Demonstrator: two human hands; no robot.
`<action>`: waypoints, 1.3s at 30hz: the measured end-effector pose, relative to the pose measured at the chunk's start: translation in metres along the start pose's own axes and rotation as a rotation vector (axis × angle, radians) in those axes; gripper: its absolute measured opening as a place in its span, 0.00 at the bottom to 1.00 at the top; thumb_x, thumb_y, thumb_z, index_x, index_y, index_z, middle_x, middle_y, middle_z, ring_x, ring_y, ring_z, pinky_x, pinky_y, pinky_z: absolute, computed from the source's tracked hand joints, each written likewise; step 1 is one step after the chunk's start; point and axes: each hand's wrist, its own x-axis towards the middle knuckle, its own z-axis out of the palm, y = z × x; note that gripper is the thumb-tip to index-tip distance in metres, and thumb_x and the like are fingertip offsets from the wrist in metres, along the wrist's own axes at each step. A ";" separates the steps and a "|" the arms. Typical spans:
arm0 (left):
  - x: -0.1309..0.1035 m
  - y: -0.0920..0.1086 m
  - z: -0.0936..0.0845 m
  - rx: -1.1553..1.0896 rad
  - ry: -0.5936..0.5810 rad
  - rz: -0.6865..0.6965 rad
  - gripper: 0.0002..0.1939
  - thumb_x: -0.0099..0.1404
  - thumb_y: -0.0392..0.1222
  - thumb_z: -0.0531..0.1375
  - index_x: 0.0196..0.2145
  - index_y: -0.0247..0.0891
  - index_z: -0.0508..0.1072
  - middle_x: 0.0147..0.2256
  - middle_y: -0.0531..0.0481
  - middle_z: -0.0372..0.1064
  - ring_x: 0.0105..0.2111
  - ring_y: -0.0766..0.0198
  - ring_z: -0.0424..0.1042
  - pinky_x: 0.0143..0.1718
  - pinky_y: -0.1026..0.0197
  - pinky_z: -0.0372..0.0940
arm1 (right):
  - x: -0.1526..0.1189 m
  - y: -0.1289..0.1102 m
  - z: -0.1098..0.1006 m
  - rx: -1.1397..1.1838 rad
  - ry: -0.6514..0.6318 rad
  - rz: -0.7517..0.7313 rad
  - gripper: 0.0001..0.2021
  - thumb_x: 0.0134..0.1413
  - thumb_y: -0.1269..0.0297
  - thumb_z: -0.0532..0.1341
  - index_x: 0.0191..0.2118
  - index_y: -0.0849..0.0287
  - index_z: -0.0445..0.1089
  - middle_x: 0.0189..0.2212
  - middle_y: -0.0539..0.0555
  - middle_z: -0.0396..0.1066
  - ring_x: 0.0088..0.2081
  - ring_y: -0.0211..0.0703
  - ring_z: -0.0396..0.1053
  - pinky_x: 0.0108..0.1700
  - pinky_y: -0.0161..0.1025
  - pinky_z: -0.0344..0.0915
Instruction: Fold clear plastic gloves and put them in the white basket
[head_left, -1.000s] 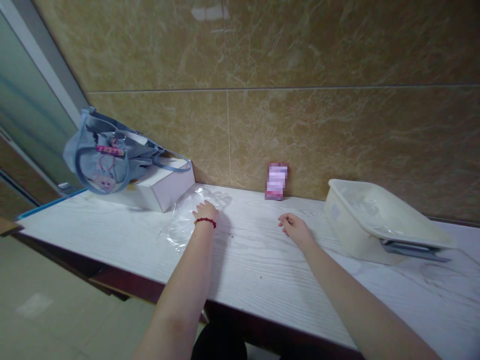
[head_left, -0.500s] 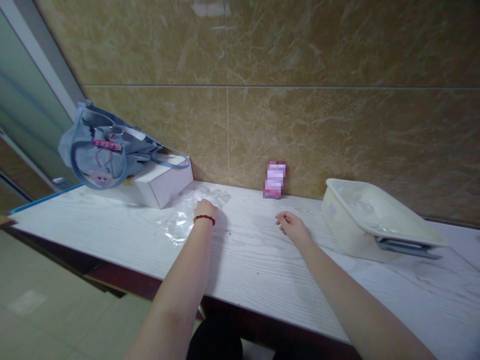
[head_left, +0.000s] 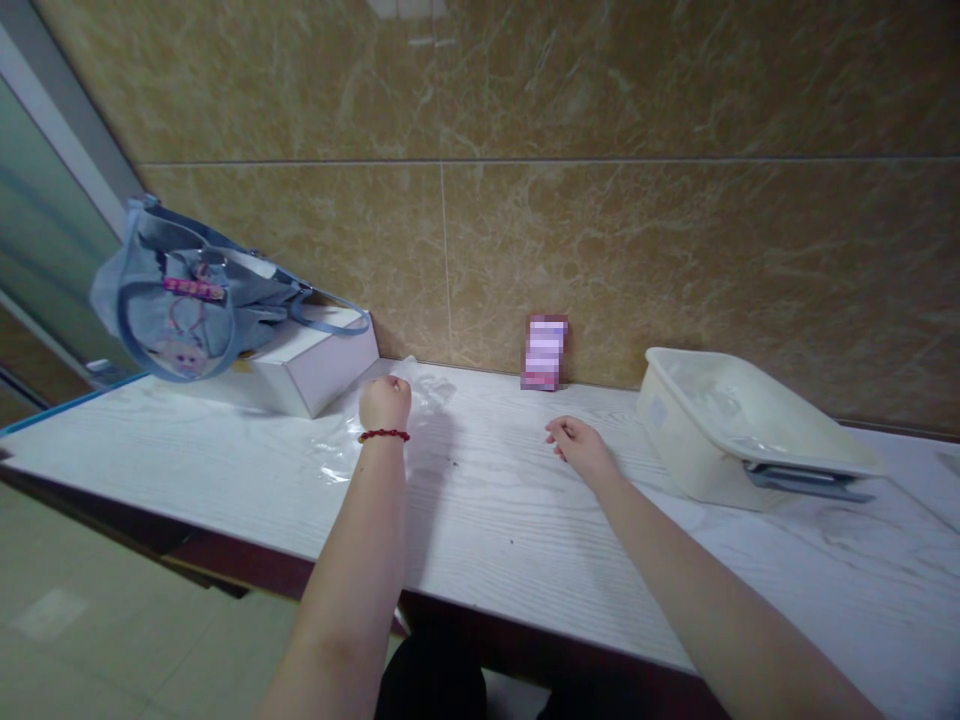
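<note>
My left hand [head_left: 385,403], with a red bead bracelet [head_left: 384,435] at the wrist, is closed in a fist over crumpled clear plastic [head_left: 341,445] on the white wood-grain table. Its fingertips are turned away, so whatever they hold, if anything, is hidden. Part of the plastic stands up just beyond the knuckles. My right hand [head_left: 579,446] hovers over or rests on the table to the right; I cannot tell which. Its fingers are loosely bent and slightly apart, with nothing seen in them. Behind it, a phone-like upright object [head_left: 545,352], blurred out, leans on the wall.
To the right stands a cream plastic bin [head_left: 675,440] with clear plastic inside and a grey handle [head_left: 810,480]. At the left, a blue denim bag [head_left: 180,290] lies on a white box [head_left: 334,365]. A brown marbled wall [head_left: 637,240] runs along the table's back edge.
My left hand has shifted left and slightly up, its fist turned so the knuckles face up. The plastic around it has changed shape. My right hand is nearly still; the view has tilted slightly.
</note>
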 end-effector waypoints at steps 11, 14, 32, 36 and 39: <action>0.003 0.008 -0.002 -0.788 0.220 -0.073 0.08 0.50 0.42 0.55 0.26 0.35 0.69 0.26 0.48 0.69 0.29 0.61 0.69 0.33 0.60 0.62 | 0.000 -0.002 0.000 -0.032 -0.002 0.007 0.11 0.44 0.58 0.52 0.26 0.60 0.64 0.21 0.50 0.66 0.18 0.31 0.59 0.18 0.29 0.56; 0.002 0.016 -0.003 -1.248 0.103 -0.094 0.07 0.48 0.42 0.57 0.25 0.36 0.67 0.25 0.51 0.68 0.29 0.64 0.69 0.30 0.63 0.63 | 0.000 -0.001 0.000 -0.041 -0.008 0.003 0.11 0.45 0.58 0.52 0.27 0.60 0.64 0.21 0.50 0.66 0.18 0.31 0.59 0.18 0.29 0.56; -0.049 0.059 -0.017 -1.813 -0.668 -0.092 0.16 0.62 0.40 0.44 0.39 0.38 0.69 0.46 0.48 0.66 0.50 0.60 0.60 0.49 0.49 0.58 | -0.020 -0.019 0.016 0.553 -0.395 0.165 0.22 0.51 0.46 0.46 0.40 0.59 0.63 0.36 0.59 0.69 0.37 0.41 0.68 0.38 0.41 0.65; -0.058 0.066 -0.008 -1.804 -0.796 -0.162 0.15 0.61 0.39 0.45 0.34 0.35 0.69 0.45 0.45 0.66 0.49 0.57 0.61 0.48 0.47 0.58 | -0.024 -0.030 0.010 0.701 -0.464 0.239 0.23 0.53 0.46 0.43 0.46 0.57 0.58 0.39 0.58 0.69 0.39 0.42 0.68 0.42 0.43 0.64; -0.064 0.068 -0.001 -1.874 -0.926 -0.180 0.14 0.59 0.37 0.45 0.28 0.35 0.69 0.45 0.46 0.66 0.50 0.55 0.61 0.47 0.44 0.58 | -0.024 -0.033 0.005 0.757 -0.428 0.221 0.21 0.52 0.51 0.49 0.50 0.52 0.53 0.44 0.56 0.66 0.42 0.42 0.67 0.43 0.45 0.64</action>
